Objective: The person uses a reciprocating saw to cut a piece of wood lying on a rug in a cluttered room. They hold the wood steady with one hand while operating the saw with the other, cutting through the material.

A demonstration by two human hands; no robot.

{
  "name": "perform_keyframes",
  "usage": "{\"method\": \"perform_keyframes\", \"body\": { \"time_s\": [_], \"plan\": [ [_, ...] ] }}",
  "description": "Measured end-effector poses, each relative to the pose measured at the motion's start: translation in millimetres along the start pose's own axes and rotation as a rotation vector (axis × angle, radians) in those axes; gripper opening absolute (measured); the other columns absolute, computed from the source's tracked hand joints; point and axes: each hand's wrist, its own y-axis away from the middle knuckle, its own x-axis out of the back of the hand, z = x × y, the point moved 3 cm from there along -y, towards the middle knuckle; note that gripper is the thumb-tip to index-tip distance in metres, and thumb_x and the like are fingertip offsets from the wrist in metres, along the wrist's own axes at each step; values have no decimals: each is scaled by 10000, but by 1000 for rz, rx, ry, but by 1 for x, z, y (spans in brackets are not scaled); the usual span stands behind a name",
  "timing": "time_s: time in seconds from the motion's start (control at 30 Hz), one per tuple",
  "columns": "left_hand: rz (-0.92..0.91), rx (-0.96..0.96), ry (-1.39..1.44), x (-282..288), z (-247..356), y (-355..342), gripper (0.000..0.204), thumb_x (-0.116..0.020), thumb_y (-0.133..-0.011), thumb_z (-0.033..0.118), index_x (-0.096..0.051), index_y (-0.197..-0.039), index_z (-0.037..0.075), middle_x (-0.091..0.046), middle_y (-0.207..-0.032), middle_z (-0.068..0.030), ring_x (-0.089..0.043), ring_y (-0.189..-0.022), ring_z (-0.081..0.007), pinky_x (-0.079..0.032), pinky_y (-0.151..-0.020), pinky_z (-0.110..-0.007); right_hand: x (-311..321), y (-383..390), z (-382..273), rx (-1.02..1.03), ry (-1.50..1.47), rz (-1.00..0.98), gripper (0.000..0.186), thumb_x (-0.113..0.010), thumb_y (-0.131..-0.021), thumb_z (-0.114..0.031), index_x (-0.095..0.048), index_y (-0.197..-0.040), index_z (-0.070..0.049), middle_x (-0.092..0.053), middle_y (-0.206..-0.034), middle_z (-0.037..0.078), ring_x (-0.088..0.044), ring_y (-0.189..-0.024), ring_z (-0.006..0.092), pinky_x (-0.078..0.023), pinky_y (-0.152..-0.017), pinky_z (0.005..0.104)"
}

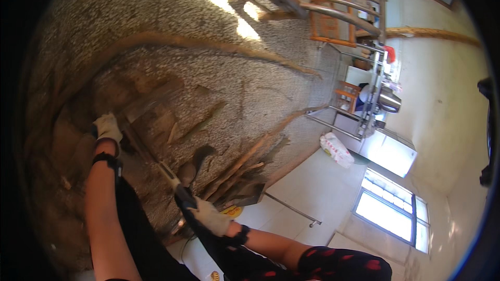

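A: Legible inscriptions, by item?
B: None can be read.
A: Marked pieces, then?
B: Item one: plastic bag [336, 150], white, red printed marks; too small and blurred to decipher. Item two: yellow piece [233, 212], rounded edge, partly covered; any marking on it too indistinct to tell.
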Motion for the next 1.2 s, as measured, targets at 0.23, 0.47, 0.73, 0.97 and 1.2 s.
{"method": "perform_keyframes", "body": {
  "time_s": [0.23, 0.47, 0.73, 0.97, 1.2],
  "plan": [
    [67, -45, -184, -6, -8, -3, 239, -657, -736, 234, -678, -922, 86, -684, -916, -155, -674, -834, -284, -535, -658, -458, -21, -130, -79, 5, -38, 70, 333, -563, -912, -331, -569, -1052, -29, -614, -732, 178, -625, -610, 308, -485, -508, 405],
    [-229, 19, -186, 12, -7, -3, 460, -669, -756, 323, -593, -1103, 31, -666, -953, -139, -651, -776, -286, -531, -640, -440, -36, -16, 31, 136, -139, 134, 307, -569, -905, -252, -537, -1112, -27, -623, -835, 233, -607, -769, 416, -476, -638, 457],
    [-251, 47, -232, 1, -9, -10, 609, -651, -774, 372, -501, -1268, 48, -626, -1136, -151, -625, -984, -307, -510, -801, -479, -33, -121, -63, 125, -190, 32, 419, -583, -895, -337, -528, -1056, 45, -612, -867, 271, -578, -813, 450, -473, -669, 473],
    [-326, 75, -227, 8, -3, -5, 775, -640, -793, 404, -322, -1411, 61, -534, -1289, -162, -570, -1100, -354, -419, -998, -499, -28, 3, 14, -135, 75, -32, 445, -594, -877, -198, -462, -1244, 18, -600, -1025, 289, -571, -967, 450, -465, -798, 461],
    [-257, 92, -183, 7, -5, -2, 678, -672, -773, 387, -464, -1295, 8, -606, -1176, -169, -615, -1025, -315, -478, -926, -475, -40, -141, -80, 146, -21, 81, 378, -530, -934, -328, -509, -1018, 40, -583, -764, 226, -566, -644, 377, -456, -575, 443]
  ]
}}
